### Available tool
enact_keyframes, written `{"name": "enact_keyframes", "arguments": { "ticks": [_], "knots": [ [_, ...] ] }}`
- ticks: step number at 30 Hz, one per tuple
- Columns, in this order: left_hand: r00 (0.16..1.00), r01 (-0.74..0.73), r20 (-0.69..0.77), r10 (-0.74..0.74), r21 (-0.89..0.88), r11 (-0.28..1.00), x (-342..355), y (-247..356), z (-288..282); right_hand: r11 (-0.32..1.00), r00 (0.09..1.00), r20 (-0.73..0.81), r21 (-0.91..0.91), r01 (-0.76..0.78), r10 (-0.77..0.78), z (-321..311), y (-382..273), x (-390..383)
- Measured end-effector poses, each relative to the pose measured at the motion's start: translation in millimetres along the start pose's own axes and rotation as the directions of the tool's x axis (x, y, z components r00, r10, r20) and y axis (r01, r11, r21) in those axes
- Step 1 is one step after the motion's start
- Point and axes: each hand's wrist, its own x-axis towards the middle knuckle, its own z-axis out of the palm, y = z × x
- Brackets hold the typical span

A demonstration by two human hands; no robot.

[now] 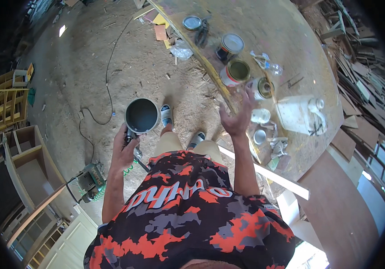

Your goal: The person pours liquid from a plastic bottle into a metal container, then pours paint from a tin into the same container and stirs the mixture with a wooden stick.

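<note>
My left hand (pixel 124 150) grips the handle of a spray gun whose round dark cup (pixel 141 115) faces up, open and dark inside. My right hand (pixel 237 117) is raised with fingers spread, holding nothing, at the near edge of a worn wooden table (pixel 286 36). Closest to its fingertips are an open tin with a dark greenish inside (pixel 237 71), a small can lying on its side (pixel 261 88) and a small clear jar (pixel 260 116).
Farther along the table stand a closed tin (pixel 230 45), a loose lid (pixel 192 22), a crumpled plastic bottle (pixel 268 65) and a white jerrycan (pixel 299 114). A black hose (pixel 108 76) runs over the sawdust floor. Wooden shelving (pixel 24 161) stands left, scrap wood (pixel 358 58) right.
</note>
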Motion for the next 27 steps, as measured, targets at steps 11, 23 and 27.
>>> {"name": "enact_keyframes", "arguments": {
  "ticks": [11,23,27],
  "knots": [
    [0.980,0.196,0.036,-0.193,-0.103,0.975,65.5,4.4,-79.9,0.933,0.830,0.550,-0.340,0.116,0.097,328.7,42.3,310.5],
    [0.986,0.160,-0.010,-0.164,-0.162,0.974,120.2,-1.0,-126.8,0.785,0.409,0.848,-0.494,0.374,0.338,384.8,102.8,366.9],
    [0.977,0.214,0.052,-0.208,-0.170,0.962,126.0,1.0,-135.2,0.918,0.772,0.635,-0.323,0.231,0.029,349.5,55.7,348.5]
  ]
}}
